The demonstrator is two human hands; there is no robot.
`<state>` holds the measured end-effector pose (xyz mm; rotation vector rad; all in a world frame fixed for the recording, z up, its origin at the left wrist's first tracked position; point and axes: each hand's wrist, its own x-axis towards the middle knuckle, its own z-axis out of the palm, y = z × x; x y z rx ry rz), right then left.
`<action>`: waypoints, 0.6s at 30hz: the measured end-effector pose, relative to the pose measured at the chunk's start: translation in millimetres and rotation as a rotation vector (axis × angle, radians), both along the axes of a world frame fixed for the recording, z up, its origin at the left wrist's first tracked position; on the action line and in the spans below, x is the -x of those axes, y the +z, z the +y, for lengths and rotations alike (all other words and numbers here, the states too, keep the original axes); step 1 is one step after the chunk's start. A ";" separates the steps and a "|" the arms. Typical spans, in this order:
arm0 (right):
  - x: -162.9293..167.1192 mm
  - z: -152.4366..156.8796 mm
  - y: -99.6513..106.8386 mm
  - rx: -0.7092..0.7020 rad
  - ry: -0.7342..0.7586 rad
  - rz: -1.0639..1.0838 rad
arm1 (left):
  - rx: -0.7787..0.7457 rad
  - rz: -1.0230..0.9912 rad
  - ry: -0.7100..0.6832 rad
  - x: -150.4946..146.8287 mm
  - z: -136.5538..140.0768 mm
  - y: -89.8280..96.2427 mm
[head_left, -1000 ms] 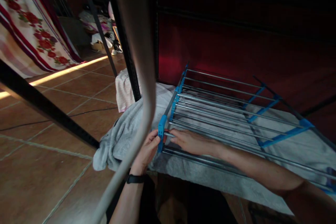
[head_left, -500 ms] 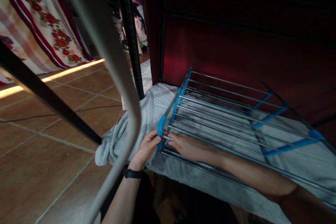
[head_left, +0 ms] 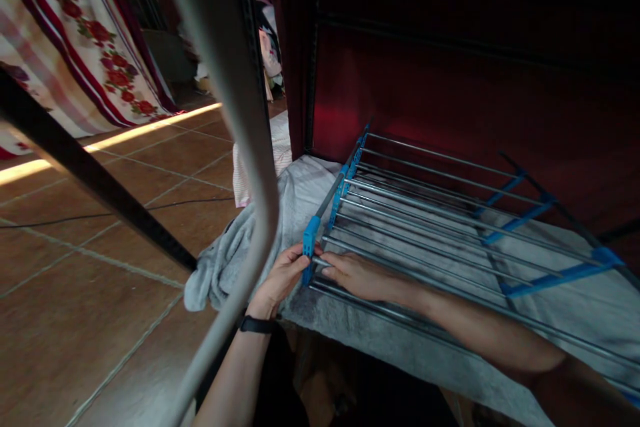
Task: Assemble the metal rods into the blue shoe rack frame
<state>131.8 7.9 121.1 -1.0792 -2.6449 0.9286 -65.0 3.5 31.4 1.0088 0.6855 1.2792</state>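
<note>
Both hands at near left corner of a folding rack of thin silver metal rods with blue plastic brackets (head_left: 425,206). Rack sits over a grey plush blanket (head_left: 425,353), centre to right of scene; rods run left to right, far end up near a dark red panel (head_left: 425,93).

Left hand (head_left: 283,275): grip grasping, thumb and fingers on the lower part of a blue plastic end piece with small holes (head_left: 309,240). Black band (head_left: 257,325) on left wrist. Right hand (head_left: 357,275): grip grasping too, fingers bent round a silver rod just right of the end piece; some fingertips hidden. Hands close together, end piece at left, rod between them. Right forearm crosses in over the rack's near side from the right.

A grey tube runs from the end piece toward the far side. More blue brackets at right of the rack, along a dark bar.

Thick pale curved tube (head_left: 264,207) in front, left of the left hand, blurred. Blanket bunched at left, beside the low end of a slanted black metal post (head_left: 100,177). Brown tiled floor (head_left: 125,340) at left, thin black cable (head_left: 165,205) across it. Far left: white curtain with red flowers (head_left: 117,77).
</note>
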 end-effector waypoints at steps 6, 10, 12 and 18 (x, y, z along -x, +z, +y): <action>1.1 3.0 -5.0 0.010 -0.026 -0.009 | 0.008 -0.015 -0.003 -2.4 0.7 -0.5; 2.4 4.6 -4.9 0.033 -0.020 -0.019 | -0.003 -0.017 0.003 -2.8 1.0 -1.1; 2.9 5.3 -4.4 0.033 -0.022 -0.013 | -0.003 -0.008 0.013 -2.5 1.1 -1.6; 4.0 6.5 -3.6 0.040 -0.025 -0.017 | 0.015 0.005 0.006 -2.5 2.1 -3.5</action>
